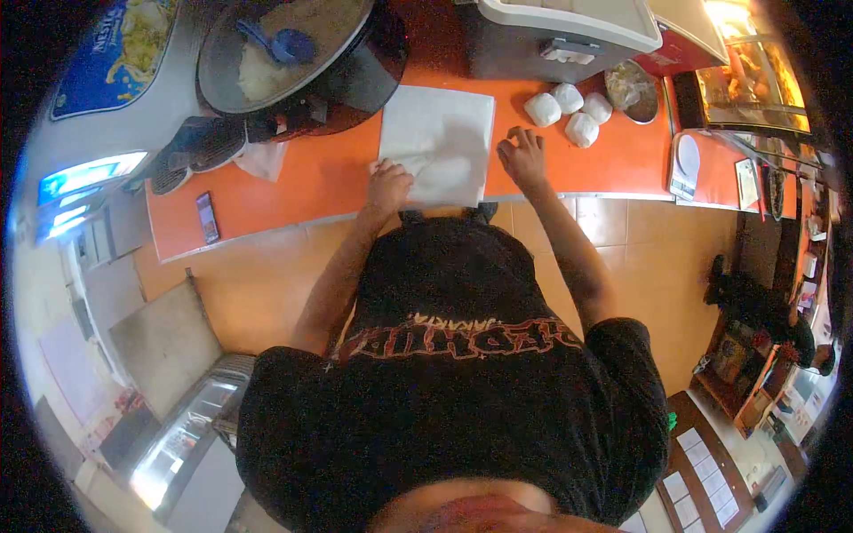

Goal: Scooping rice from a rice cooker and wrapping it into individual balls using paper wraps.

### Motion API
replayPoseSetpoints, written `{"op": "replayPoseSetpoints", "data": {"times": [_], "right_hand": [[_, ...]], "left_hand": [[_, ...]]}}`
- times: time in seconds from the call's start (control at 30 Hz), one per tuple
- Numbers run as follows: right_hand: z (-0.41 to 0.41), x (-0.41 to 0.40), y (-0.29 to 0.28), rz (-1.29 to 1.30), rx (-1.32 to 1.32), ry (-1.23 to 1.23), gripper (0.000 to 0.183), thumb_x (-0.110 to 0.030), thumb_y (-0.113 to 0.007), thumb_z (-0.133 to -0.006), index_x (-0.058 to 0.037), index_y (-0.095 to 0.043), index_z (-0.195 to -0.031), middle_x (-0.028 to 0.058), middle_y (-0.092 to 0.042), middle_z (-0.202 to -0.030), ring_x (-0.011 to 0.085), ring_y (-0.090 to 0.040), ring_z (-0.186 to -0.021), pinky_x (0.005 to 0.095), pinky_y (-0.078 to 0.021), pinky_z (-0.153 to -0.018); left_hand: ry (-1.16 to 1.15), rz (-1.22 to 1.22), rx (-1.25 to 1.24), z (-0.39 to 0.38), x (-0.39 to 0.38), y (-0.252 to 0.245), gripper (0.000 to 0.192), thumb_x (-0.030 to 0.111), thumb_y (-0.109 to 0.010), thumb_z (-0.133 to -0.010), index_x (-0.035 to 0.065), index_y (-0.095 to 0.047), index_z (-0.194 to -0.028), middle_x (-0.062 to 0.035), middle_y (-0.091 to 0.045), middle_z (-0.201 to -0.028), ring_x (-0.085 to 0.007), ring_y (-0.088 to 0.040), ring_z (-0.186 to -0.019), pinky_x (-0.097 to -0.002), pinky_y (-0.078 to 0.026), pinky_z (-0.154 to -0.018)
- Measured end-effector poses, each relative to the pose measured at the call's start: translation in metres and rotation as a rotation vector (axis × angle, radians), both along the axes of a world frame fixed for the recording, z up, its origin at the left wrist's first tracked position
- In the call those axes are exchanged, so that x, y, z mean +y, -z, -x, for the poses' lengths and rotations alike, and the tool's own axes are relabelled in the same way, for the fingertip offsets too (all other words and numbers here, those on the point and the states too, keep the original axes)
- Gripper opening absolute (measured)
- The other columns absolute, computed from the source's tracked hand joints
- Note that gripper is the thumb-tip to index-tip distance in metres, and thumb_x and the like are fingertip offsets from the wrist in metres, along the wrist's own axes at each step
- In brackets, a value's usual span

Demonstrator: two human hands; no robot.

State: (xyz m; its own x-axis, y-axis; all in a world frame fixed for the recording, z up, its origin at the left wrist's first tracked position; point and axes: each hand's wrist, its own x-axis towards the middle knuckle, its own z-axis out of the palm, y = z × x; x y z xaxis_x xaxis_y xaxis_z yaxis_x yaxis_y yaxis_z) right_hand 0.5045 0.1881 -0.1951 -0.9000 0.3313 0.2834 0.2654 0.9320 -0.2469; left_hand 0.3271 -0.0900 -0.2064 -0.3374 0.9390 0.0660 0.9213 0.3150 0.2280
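Observation:
A stack of white wrapping paper (436,120) lies on the orange countertop (320,163) straight in front of me. My left hand (390,186) is at its near left edge, with curled fingers on creased paper; the fingertips are partly hidden. Just past the right edge of the stack, my right hand (523,156) hovers over the counter with bent fingers, and nothing shows in it. Several white wrapped packets (542,109) sit in a cluster beyond the right hand.
A large pot of rice (293,73) with a blue ladle (290,45) stands back left. Behind the packets are a grey container (513,56) and a metal bowl (645,106). A kitchen scale (684,166) is at right, a phone (208,216) at left. Another person (746,293) is far right.

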Motion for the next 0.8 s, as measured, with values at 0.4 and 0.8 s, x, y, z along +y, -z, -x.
{"op": "replayPoseSetpoints", "data": {"times": [0.4,0.8], "right_hand": [[0.085,-0.088,0.029,0.155,-0.316,-0.629,0.015,-0.014,-0.052,-0.082,-0.0006,-0.059,-0.081,0.0143,-0.059,-0.085,0.0310,-0.058,-0.088,0.0407,-0.0467,-0.087],[0.081,-0.098,0.029,0.169,-0.268,-0.746,0.028,-0.013,-0.051,-0.083,0.0061,-0.059,-0.102,0.0204,-0.061,-0.104,0.0340,-0.056,-0.105,0.0417,-0.0436,-0.095]], "left_hand": [[-0.177,-0.026,0.120,0.005,-0.040,0.003,0.023,0.037,-0.063,-0.080,0.0161,-0.068,-0.087,-0.0061,-0.064,-0.095,-0.0269,-0.055,-0.104,-0.0456,-0.037,-0.092],[-0.923,-0.161,-1.469,0.082,-0.057,0.179,0.044,0.040,-0.053,-0.090,0.0003,-0.063,-0.106,-0.0202,-0.067,-0.095,-0.0347,-0.063,-0.094,-0.0386,-0.048,-0.080]]}}
